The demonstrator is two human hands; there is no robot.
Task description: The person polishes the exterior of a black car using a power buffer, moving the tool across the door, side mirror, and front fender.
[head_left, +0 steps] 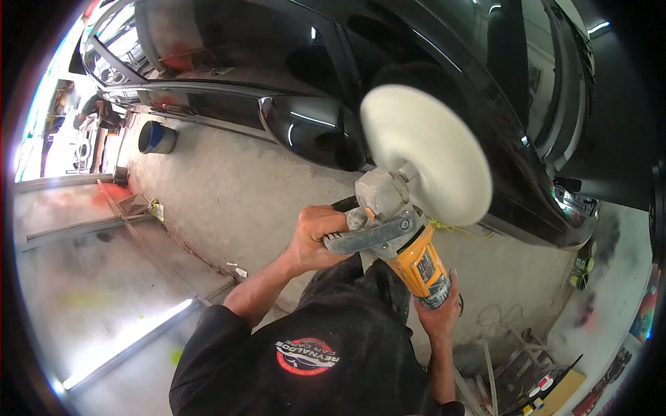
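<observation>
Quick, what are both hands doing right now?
Left hand: closed on the polisher's side handle.
Right hand: closed around the polisher's yellow body.

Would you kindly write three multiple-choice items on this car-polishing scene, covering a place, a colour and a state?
1. Where is the blue bucket?
A. on the floor beside the black car
B. on the car's roof
C. in a hand

2. What colour is the polisher body?
A. green
B. yellow-orange
C. white

3. What does the left hand do?
A. hangs free
B. rests on the car
C. grips the polisher's side handle

Answers: 1 A, it stands on concrete by the car. 2 B, the casing above the right hand is yellow-orange. 3 C, its fingers wrap the handle.
</observation>
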